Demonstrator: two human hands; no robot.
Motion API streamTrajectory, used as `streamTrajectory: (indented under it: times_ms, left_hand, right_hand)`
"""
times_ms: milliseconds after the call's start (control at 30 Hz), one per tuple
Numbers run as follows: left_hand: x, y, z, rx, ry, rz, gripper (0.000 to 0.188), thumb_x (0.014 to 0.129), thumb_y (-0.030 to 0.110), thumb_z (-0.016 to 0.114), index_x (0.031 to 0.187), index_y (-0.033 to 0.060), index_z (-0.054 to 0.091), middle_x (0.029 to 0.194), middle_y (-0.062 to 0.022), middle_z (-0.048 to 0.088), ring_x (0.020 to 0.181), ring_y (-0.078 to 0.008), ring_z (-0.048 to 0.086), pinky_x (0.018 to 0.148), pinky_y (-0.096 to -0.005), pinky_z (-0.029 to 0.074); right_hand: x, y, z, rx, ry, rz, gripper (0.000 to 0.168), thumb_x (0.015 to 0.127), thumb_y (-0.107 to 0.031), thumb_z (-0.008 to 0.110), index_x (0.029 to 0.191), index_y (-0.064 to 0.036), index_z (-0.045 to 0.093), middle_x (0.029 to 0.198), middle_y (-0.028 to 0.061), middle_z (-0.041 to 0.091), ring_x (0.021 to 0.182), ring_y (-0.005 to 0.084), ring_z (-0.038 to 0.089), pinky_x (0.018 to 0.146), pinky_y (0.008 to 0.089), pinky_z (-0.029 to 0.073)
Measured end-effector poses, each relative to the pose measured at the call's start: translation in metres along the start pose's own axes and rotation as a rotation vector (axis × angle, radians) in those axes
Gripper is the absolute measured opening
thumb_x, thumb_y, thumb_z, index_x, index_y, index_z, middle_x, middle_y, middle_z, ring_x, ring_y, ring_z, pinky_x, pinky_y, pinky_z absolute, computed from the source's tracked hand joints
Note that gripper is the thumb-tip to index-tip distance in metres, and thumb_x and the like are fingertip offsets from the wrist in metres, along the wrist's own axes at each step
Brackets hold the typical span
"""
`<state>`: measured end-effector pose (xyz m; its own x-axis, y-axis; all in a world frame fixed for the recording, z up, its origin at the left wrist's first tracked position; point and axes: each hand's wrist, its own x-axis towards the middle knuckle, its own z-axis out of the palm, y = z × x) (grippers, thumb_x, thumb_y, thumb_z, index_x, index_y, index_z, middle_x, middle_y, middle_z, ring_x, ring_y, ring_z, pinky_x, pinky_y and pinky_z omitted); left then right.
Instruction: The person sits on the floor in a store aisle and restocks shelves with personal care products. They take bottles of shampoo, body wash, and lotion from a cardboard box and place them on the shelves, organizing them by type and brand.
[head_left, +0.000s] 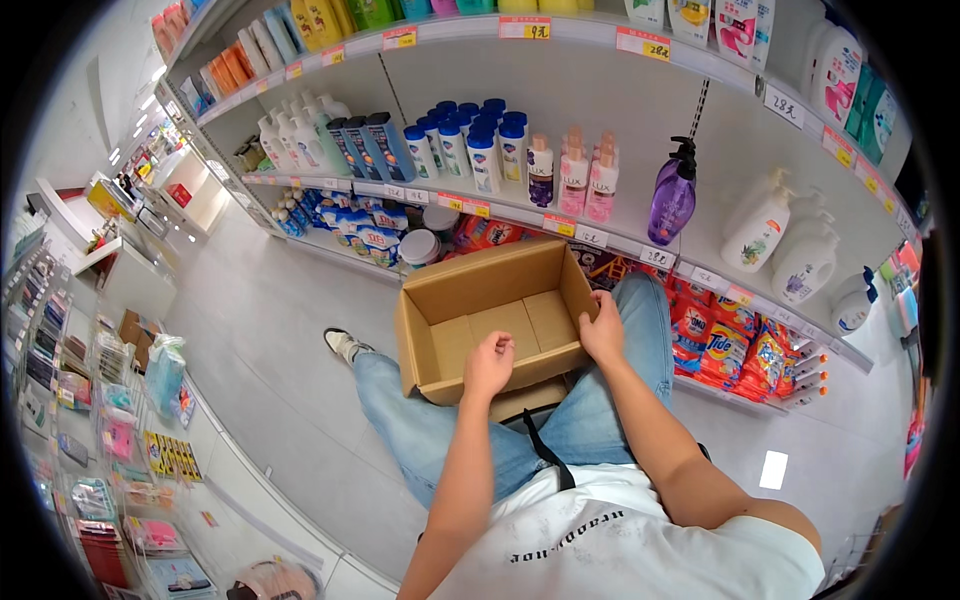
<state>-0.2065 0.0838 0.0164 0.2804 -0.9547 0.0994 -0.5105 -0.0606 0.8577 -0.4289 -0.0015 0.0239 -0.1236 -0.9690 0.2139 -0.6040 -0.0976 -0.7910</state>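
An open cardboard box (499, 322) rests tilted between my knees, with its bare bottom in sight and nothing lying in it. My right hand (603, 326) grips the box's right wall near the closer corner, thumb to the inside. Over the box's near rim is my left hand (490, 365), its fingers curled together and nothing visible in them. Whether it touches the rim is hard to tell. Just beyond the box, the shelf carries pink LUX bottles (574, 180), a dark purple LUX bottle (540, 171), a purple pump bottle (672, 193) and white bottles with blue caps (484, 159).
The shelf edge (615, 241) with price tags runs close behind the box. Below it lie red Tide detergent bags (724, 346) and white tubs (418, 247). White pump bottles (757, 231) stand at the right. Across the grey floor (262, 330) is another goods rack (112, 420).
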Motion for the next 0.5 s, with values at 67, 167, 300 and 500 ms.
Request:
streamTrajectory:
  times_ms: [67,167,300,500]
  left_hand:
    - [-0.001,0.004,0.002,0.037,0.006,-0.02,0.021,0.093,0.022,0.065,0.106,0.0072,0.071,0.093,-0.0116,0.076,0.085,-0.0271,0.073,0.077,-0.0385,0.057]
    - [-0.001,0.009,-0.001,0.151,-0.047,0.018,0.021,0.091,0.022,0.066,0.105,0.0082,0.072,0.091,-0.0111,0.076,0.084,-0.0269,0.073,0.077,-0.0385,0.057]
    - [-0.004,0.016,-0.003,0.16,-0.06,-0.047,0.02,0.091,0.022,0.066,0.104,0.0092,0.073,0.092,-0.0106,0.076,0.084,-0.0265,0.073,0.077,-0.0386,0.057]
    - [-0.004,0.019,-0.005,0.157,-0.043,-0.026,0.02,0.091,0.023,0.066,0.104,0.0095,0.073,0.093,-0.0095,0.076,0.087,-0.0257,0.073,0.078,-0.0389,0.057]
  right_hand:
    - [0.0,0.006,0.0,0.003,0.002,-0.014,0.04,0.084,-0.009,0.065,0.122,-0.008,0.053,0.124,0.0181,0.062,0.119,0.0384,0.059,0.099,0.0444,0.048]
    - [0.003,0.01,0.002,0.023,0.001,-0.031,0.039,0.084,-0.009,0.065,0.121,-0.008,0.053,0.124,0.0181,0.062,0.118,0.0386,0.059,0.098,0.0445,0.048]
    - [0.001,0.009,0.004,0.031,0.033,-0.051,0.039,0.083,-0.01,0.065,0.12,-0.01,0.053,0.118,0.0193,0.062,0.113,0.0406,0.059,0.095,0.0476,0.048]
    - [0.002,0.013,0.006,0.038,0.038,-0.076,0.038,0.083,-0.01,0.065,0.119,-0.01,0.053,0.114,0.0202,0.061,0.11,0.0417,0.059,0.092,0.0494,0.049]
